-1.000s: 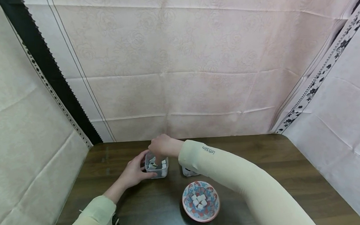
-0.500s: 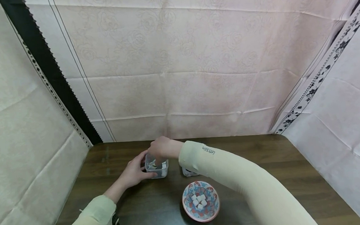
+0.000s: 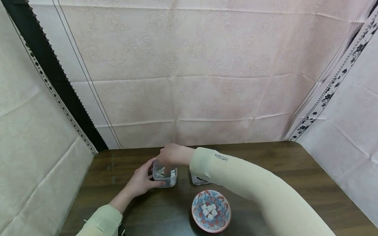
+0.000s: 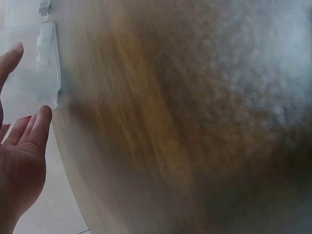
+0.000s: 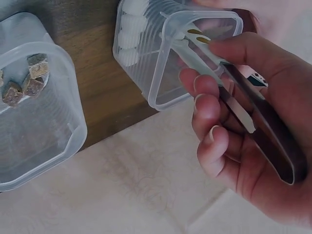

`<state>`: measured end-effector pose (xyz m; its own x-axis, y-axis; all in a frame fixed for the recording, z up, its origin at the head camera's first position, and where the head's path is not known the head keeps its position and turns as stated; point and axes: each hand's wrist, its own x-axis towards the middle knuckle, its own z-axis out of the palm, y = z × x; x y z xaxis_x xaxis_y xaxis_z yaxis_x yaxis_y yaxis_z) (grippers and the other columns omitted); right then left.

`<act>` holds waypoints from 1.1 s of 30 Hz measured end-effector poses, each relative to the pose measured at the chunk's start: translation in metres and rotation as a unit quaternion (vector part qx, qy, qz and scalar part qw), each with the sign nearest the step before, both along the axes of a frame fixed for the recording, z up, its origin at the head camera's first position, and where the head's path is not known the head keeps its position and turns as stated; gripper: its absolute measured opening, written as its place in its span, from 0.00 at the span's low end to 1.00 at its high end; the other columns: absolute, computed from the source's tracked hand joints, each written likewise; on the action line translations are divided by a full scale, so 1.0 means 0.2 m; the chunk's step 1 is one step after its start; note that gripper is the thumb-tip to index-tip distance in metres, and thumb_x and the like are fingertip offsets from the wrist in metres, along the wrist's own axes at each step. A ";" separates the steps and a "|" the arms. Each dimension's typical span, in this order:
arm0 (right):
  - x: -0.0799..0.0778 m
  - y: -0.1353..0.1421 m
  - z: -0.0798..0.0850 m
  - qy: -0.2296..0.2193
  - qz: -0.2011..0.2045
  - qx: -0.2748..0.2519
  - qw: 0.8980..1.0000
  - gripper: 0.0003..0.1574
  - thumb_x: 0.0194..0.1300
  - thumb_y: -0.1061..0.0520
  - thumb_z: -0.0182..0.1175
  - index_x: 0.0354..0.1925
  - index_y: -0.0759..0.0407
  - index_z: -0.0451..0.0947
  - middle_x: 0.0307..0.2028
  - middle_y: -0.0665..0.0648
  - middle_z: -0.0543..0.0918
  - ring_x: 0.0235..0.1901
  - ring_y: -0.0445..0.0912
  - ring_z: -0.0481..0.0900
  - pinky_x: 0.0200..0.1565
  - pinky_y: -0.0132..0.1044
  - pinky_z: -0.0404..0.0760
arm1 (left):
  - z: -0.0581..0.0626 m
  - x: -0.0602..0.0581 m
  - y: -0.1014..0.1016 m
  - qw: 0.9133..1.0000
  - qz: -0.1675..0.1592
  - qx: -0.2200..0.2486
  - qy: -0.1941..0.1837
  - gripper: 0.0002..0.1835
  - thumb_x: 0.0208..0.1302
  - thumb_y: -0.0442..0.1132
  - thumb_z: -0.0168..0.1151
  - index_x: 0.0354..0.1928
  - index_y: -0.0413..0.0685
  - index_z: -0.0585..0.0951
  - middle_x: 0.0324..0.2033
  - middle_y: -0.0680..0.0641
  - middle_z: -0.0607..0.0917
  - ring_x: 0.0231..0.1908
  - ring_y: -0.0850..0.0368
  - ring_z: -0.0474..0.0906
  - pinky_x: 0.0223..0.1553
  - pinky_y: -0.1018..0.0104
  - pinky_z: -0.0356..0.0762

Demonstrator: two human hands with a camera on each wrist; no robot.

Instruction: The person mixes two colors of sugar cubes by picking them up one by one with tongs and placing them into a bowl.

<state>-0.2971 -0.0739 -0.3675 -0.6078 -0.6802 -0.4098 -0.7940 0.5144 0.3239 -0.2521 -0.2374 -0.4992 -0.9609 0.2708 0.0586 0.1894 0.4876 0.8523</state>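
Note:
My left hand [image 3: 141, 179] holds a clear plastic container [image 3: 165, 182] from its left side, thumb on the near wall and fingers towards the far side. In the left wrist view, a fingertip and the thumb touch its walls. My right hand [image 3: 174, 155] is above this container, gripping small tongs [image 5: 265, 111] with dark handles and pale slotted tips. The tips reach inside the container, where white cubes [image 5: 132, 24] are stacked along one wall. Whether a cube sits between the tips, I cannot tell.
A second clear container [image 5: 73, 109] with several brown lumps [image 5: 34, 85] stands to the right, partly hidden by the right sleeve in the head view. Nearer me is a patterned bowl [image 3: 198, 222] with several white cubes. Pale cloth [image 3: 206, 78] hangs behind the wooden table [image 3: 156, 219].
My right hand dipped slightly into the container and has since moved very little. The left hand, the container and the bowl remain in place.

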 end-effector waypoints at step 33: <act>0.14 0.66 0.31 -0.039 0.014 -0.158 0.987 0.22 0.72 0.46 0.68 0.21 0.46 0.76 0.16 0.41 0.69 0.18 0.38 0.61 0.21 0.31 0.59 | 0.00 0.01 0.02 0.999 0.020 -0.026 0.004 0.53 0.57 0.40 0.85 0.81 0.45 0.63 0.74 0.33 0.70 0.70 0.32 0.73 0.61 0.47 0.84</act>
